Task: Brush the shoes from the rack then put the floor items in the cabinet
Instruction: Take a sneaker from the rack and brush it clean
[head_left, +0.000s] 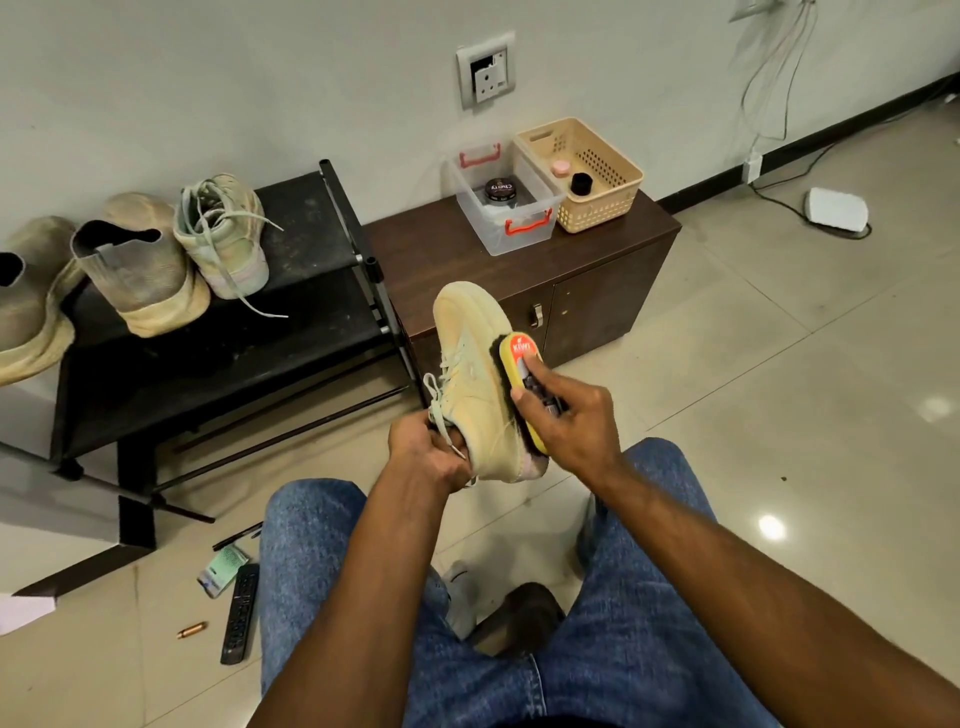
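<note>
My left hand grips the heel end of a pale yellow sneaker, toe pointing away, held above my knees. My right hand holds a yellow shoe brush with a red label, its dark bristles pressed against the sneaker's right side. The matching sneaker stands on the black shoe rack beside a worn grey boot and another boot at the left edge. On the floor to my left lie a black remote, a green packet, a pen and a small copper piece.
A dark brown cabinet with shut doors stands right of the rack against the wall. On it sit a clear box holding a polish tin and a beige basket with two small jars. A white device and cables lie far right.
</note>
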